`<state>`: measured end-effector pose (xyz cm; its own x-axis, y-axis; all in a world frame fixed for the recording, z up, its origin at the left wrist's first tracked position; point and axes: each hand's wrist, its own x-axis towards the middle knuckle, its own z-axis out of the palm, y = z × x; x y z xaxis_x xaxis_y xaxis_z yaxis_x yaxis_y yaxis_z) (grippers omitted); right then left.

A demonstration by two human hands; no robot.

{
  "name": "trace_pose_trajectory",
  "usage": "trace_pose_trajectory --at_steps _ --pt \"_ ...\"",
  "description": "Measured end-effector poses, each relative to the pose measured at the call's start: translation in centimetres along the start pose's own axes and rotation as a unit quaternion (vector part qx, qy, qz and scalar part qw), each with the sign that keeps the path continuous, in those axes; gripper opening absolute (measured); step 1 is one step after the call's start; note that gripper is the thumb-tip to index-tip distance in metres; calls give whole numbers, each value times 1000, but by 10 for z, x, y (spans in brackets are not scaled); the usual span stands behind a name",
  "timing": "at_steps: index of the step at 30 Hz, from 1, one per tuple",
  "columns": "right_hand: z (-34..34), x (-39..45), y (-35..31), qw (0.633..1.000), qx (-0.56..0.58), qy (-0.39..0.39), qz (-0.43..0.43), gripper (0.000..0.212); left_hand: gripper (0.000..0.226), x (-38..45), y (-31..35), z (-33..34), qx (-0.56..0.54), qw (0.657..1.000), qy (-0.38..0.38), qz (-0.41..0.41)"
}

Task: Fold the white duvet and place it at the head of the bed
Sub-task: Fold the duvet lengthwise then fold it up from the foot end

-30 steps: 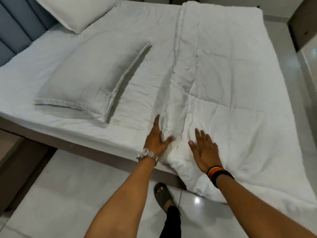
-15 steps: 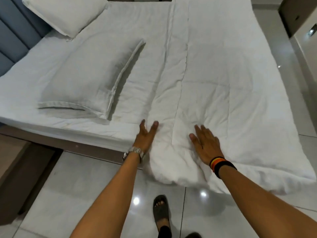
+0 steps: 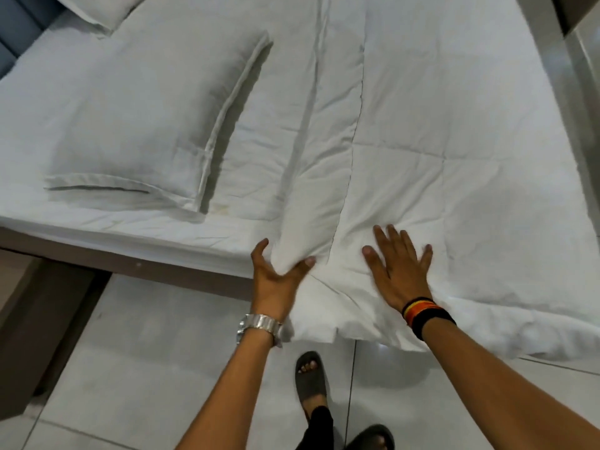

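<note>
The white duvet (image 3: 454, 141) lies spread over the right part of the bed, its near corner hanging over the mattress edge toward the floor. A raised fold of it runs lengthwise near its left border. My left hand (image 3: 276, 274), with a metal watch on the wrist, pinches that fold between thumb and fingers at the bed's near edge. My right hand (image 3: 399, 271), wearing coloured wristbands, rests flat on the duvet with its fingers spread, a little to the right of the fold.
A flat pillow (image 3: 139, 118) lies on the sheet at the left; a second pillow (image 3: 104, 8) lies by the blue headboard (image 3: 16, 27) at top left. The wooden bed frame (image 3: 130, 264) runs below the mattress. My sandalled feet (image 3: 310, 378) stand on pale floor tiles.
The view has come closer to the bed. My left hand has gone from lying beside the fold to pinching it. My right hand stays flat on the duvet.
</note>
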<state>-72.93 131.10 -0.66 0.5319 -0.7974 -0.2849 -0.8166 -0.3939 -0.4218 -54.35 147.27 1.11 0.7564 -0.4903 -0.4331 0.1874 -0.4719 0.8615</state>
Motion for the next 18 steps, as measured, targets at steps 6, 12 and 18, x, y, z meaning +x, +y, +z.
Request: trace_pose_trajectory --at_steps 6,12,18 --pt "-5 -22 1 996 35 82 11 74 108 17 -5 -61 77 995 -62 -30" --pt "25 -53 39 996 -60 -56 -23 72 114 19 -67 -34 153 984 14 -92" --pt "-2 -72 100 994 -103 -7 20 70 97 -25 -66 30 333 930 93 124"
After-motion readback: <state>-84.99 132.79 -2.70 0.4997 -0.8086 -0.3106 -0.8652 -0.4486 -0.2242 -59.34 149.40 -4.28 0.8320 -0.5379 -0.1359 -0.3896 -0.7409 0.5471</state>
